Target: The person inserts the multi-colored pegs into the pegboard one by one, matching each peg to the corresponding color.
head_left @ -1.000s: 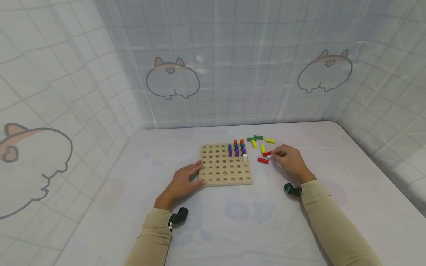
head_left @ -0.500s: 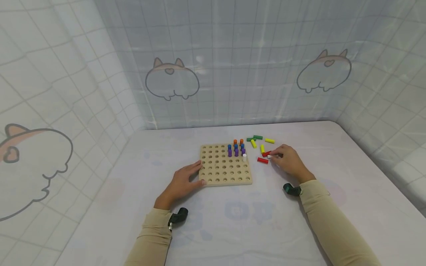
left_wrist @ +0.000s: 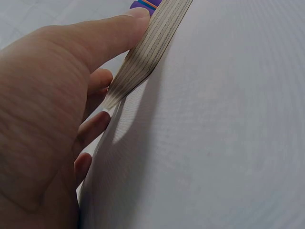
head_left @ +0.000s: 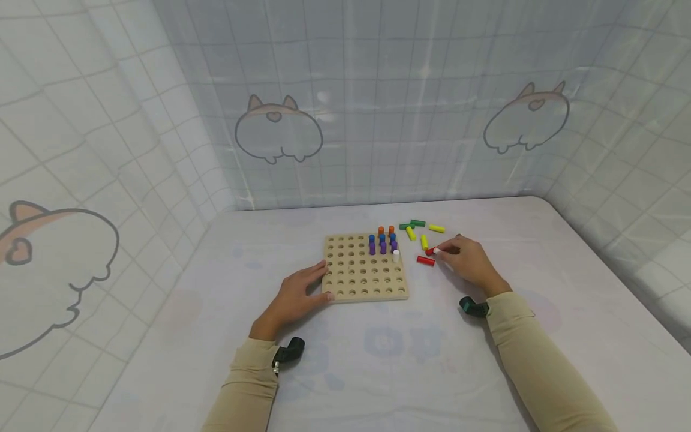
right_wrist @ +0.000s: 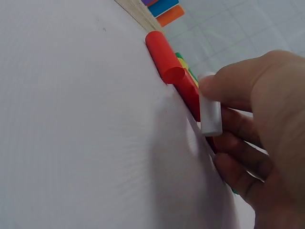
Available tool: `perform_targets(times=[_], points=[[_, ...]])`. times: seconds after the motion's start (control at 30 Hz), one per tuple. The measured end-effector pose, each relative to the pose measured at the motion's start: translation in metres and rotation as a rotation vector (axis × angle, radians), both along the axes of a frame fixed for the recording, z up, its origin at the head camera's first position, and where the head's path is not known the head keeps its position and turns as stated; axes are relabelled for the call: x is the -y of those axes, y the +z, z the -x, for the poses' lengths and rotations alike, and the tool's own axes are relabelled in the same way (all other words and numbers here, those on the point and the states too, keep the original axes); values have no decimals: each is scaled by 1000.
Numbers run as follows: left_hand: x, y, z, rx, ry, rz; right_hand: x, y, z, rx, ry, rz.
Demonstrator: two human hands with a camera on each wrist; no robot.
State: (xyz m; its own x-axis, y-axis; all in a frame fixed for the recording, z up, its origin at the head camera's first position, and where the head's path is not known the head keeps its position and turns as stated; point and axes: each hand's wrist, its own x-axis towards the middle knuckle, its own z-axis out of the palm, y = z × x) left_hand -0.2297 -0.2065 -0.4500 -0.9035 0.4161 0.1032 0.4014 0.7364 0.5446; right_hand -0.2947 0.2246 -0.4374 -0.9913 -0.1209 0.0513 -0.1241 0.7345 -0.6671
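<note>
My right hand [head_left: 468, 263] pinches a white peg [right_wrist: 211, 114] between thumb and fingers, close over the tabletop. Two red pegs lie by its fingertips, a nearer red peg [head_left: 425, 260] and another red peg [head_left: 430, 251]. To the left is a wooden pegboard [head_left: 345, 285] with rows of holes. Orange pegs [head_left: 381, 230], blue pegs [head_left: 382, 239] and purple pegs [head_left: 372, 248] stand in its far right part, with one white standing peg [head_left: 396, 256] in front of them. My left hand [head_left: 291, 294] rests at the board's left edge, thumb on the near corner, fingers extended.
Behind the red pegs lie several yellow pegs [head_left: 424, 242] and green pegs [head_left: 418, 222] on the white-covered table [head_left: 367, 354]. A tiled-pattern curtain [head_left: 388, 168] hangs along the table's far edge and down both sides.
The white peg in my right fingers has turned and risen a little, now overlapping the farther red peg's end. My left hand and the board have stayed put.
</note>
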Motion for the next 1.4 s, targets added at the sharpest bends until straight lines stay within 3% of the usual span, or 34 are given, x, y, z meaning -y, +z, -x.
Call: perform_targets(times=[0.2,0.4,0.77,1.13,1.4], points=[[0,0,0,3,-3,-2,0,3,-2,59,-54,111],[2,0,2,-4,-15,0,11,3,0,52,-125,228],[5,-1,-1,23,13,-10,38,13,6,102,-161,472],[1,1,-2,-1,-5,-20,50,16,10,108,-194,612],[-1,3,-3,-4,-2,-5,58,20,5,94,-146,642]])
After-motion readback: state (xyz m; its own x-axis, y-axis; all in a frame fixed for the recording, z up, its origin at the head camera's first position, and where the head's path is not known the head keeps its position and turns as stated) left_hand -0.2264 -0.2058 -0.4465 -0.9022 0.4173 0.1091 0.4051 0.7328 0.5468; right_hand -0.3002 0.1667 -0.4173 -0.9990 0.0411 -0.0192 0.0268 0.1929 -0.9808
